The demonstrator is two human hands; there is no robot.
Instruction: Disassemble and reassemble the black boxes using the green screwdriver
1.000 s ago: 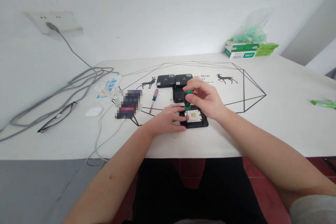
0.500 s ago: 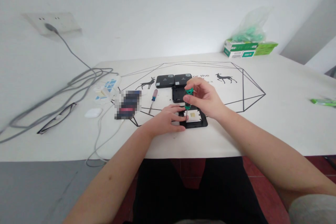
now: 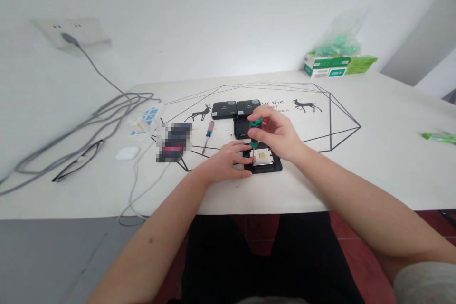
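Note:
My right hand (image 3: 278,133) is closed round a small green-handled screwdriver (image 3: 254,133), held upright with its tip down on an opened black device (image 3: 265,161) whose inside shows a metal plate. Pressing on the left edge of that device is my left hand (image 3: 224,164), fingers bent and holding it steady on the white table (image 3: 356,175). Just behind the device lie three more black boxes (image 3: 235,110), shut.
A red-and-blue screwdriver (image 3: 207,135) lies left of the device, beside a blurred dark object (image 3: 174,141). Further left are a white case (image 3: 127,153), glasses (image 3: 76,161), a power strip (image 3: 144,121) and grey cables (image 3: 71,128). Green boxes (image 3: 331,66) stand at the back right.
My right hand's fingers have shifted slightly on the green screwdriver handle; both hands and the device stay in the same place.

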